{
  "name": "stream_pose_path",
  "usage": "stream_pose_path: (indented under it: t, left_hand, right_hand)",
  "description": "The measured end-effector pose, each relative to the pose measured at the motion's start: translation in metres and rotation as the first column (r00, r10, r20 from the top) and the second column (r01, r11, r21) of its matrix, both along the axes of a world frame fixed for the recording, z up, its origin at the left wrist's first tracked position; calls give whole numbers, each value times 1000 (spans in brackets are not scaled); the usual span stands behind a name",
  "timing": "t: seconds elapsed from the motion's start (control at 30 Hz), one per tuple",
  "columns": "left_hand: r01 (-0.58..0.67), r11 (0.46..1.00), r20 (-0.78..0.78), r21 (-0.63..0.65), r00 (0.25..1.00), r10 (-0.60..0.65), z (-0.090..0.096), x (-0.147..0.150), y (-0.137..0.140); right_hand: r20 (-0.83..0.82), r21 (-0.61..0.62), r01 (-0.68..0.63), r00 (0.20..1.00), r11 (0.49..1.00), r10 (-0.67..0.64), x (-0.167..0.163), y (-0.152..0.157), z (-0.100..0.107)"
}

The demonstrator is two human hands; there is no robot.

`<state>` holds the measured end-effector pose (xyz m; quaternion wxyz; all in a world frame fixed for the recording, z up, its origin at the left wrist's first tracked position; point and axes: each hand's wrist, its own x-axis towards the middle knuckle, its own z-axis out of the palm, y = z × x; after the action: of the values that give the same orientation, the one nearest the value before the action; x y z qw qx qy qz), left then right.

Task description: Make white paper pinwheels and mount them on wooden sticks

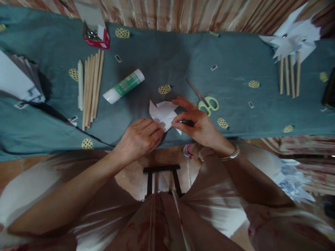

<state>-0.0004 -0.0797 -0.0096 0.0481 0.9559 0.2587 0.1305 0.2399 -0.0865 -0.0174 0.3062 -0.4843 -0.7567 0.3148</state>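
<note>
A white paper pinwheel [164,111], its corners folded and raised, is between my hands near the front edge of the table. My left hand [142,136] grips its lower left side with curled fingers. Thumb and index finger of my right hand [196,122] pinch at the lower right side of the paper, the other fingers arched above it; whether something small sits in that pinch I cannot tell. Just beyond my right hand lie scissors [208,104] with pale green handles. A glue stick [124,86] with a green label lies to the upper left of the paper.
Wooden sticks [93,89] lie at the left beside a white candle-like stick [80,85]. Behind them stands an open red box [97,39] of small metal pieces. A stack of paper [19,78] is far left. Finished pinwheels [294,40] on sticks lie at the right.
</note>
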Motion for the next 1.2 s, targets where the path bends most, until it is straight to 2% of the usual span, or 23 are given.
stream_pose_path:
  t: [0.2, 0.4, 0.5, 0.87, 1.03, 1.2]
  left_hand:
    - [-17, 1000, 101, 2, 995, 17, -4, 0, -2]
    - [54, 999, 127, -4, 991, -53, -6, 0, -1]
    - [52, 999, 139, -2, 989, -51, -6, 2, -1]
    - [65, 994, 183, -93, 982, -47, -7, 4, -1]
    - [67, 985, 263, -158, 964, -24, -11, 4, -1]
    - [75, 986, 283, -150, 959, -29, -9, 5, -3]
  right_hand:
    - [73, 133, 34, 996, 991, -44, -13, 1, -8]
    - [81, 192, 47, 995, 980, -63, -18, 0, -11]
    - [73, 206, 62, 994, 977, -78, -19, -1, -12]
    - [76, 183, 51, 995, 982, -66, -16, -4, -12]
    - [90, 196, 51, 993, 979, -69, -16, -6, -10]
    - [49, 126, 36, 998, 991, -42, -13, -7, -5]
